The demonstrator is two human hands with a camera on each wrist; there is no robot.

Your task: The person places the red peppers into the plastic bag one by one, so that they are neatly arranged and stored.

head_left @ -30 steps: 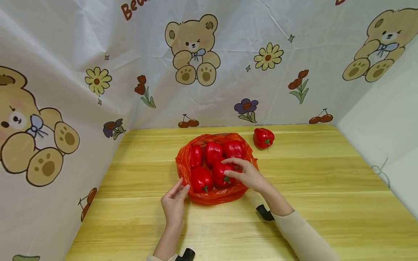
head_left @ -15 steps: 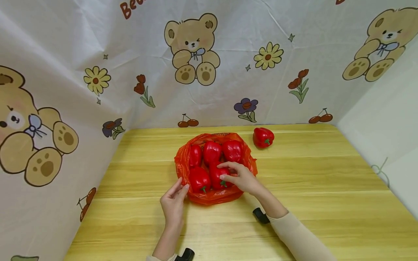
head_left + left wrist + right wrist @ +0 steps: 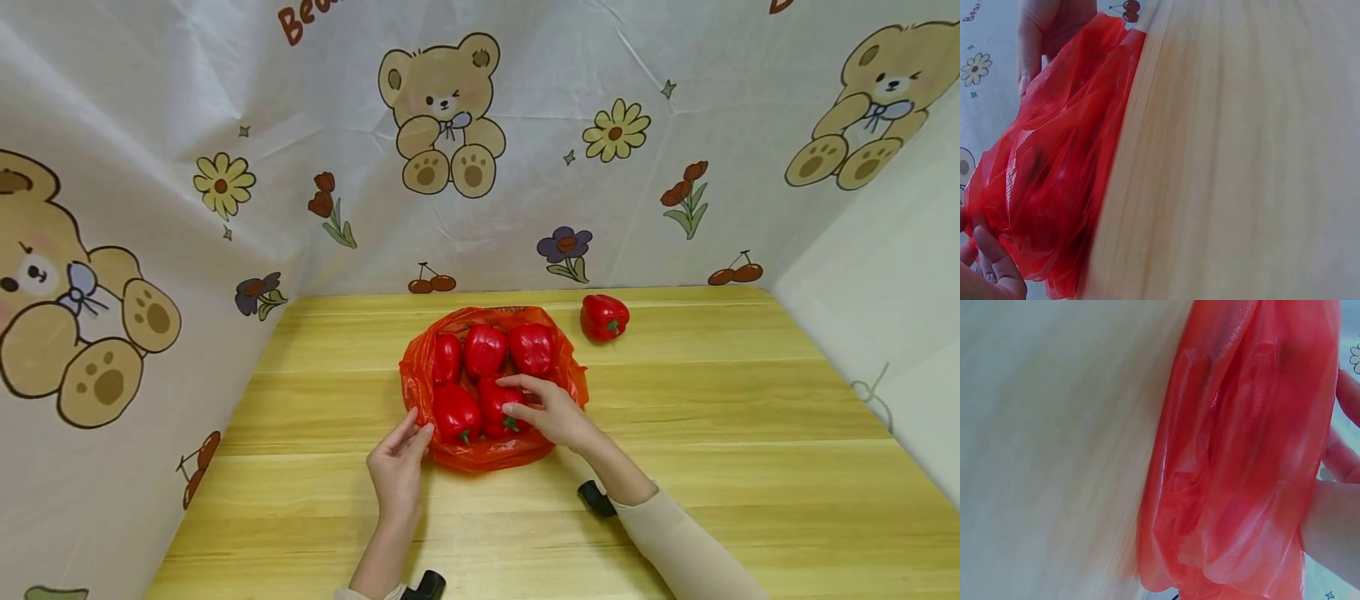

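An orange-red plastic bag [image 3: 491, 457] stands wide-mouthed on the table, with several red bell peppers inside. At its left rim my left hand [image 3: 397, 475] pinches the film between thumb and fingers; the left wrist view shows the thumb [image 3: 997, 256] against the crumpled bag side [image 3: 1054, 169]. My right hand [image 3: 553, 410] reaches over the right rim, thumb and fingers around the front right bell pepper [image 3: 495, 408], whose green stem points toward me. Beside it lies another bell pepper [image 3: 456, 414]. In the right wrist view the bag wall [image 3: 1247, 456] hides most of the peppers.
One more bell pepper [image 3: 604, 317] lies on the wooden table [image 3: 712, 417] behind the bag, to the right. A white cloth [image 3: 525, 183] printed with bears and flowers hangs along the back and left. A pale cord [image 3: 876, 392] is at the right edge.
My right hand has shifted slightly left and toward me with the front right bell pepper. The bag's peppers sit slightly further left. My left hand has stayed at the rim.
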